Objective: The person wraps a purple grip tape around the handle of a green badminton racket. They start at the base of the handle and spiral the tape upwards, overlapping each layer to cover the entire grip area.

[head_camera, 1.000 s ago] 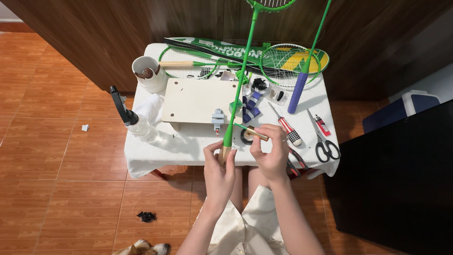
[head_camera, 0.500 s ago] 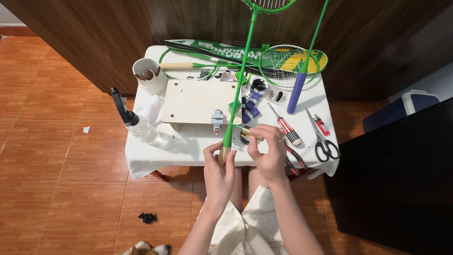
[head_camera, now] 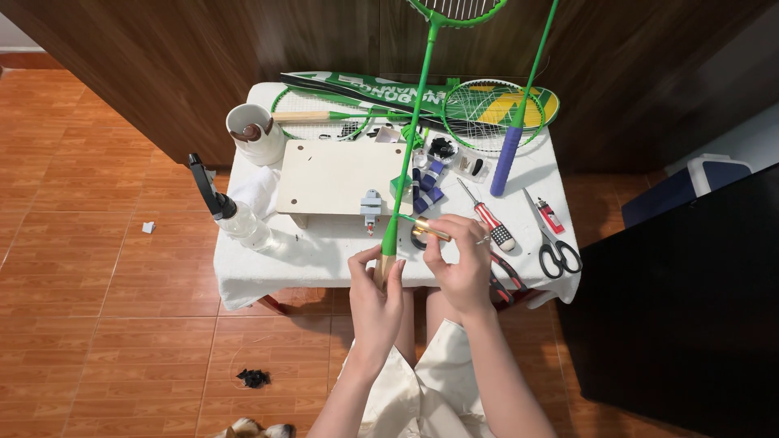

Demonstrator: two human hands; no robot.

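Observation:
My left hand (head_camera: 375,296) grips the bare wooden handle of a green badminton racket (head_camera: 410,138), whose shaft rises up and away to the top edge of the view. My right hand (head_camera: 459,264) holds a thin strip of tape (head_camera: 423,227) stretched toward the green cone where shaft meets handle. Both hands are at the near edge of a small table covered in white cloth (head_camera: 324,259).
On the table lie a white board with a small clamp (head_camera: 337,178), a spray bottle (head_camera: 231,215), a white cup (head_camera: 256,134), a red-handled screwdriver (head_camera: 491,219), scissors (head_camera: 556,247), a lighter (head_camera: 550,215), blue grip rolls (head_camera: 428,182), and more rackets (head_camera: 487,105). A dark cabinet (head_camera: 682,300) stands at right.
My right hand has shifted slightly left and closer to the racket handle, drawing the tape strip in toward the cone. My left hand keeps its grip.

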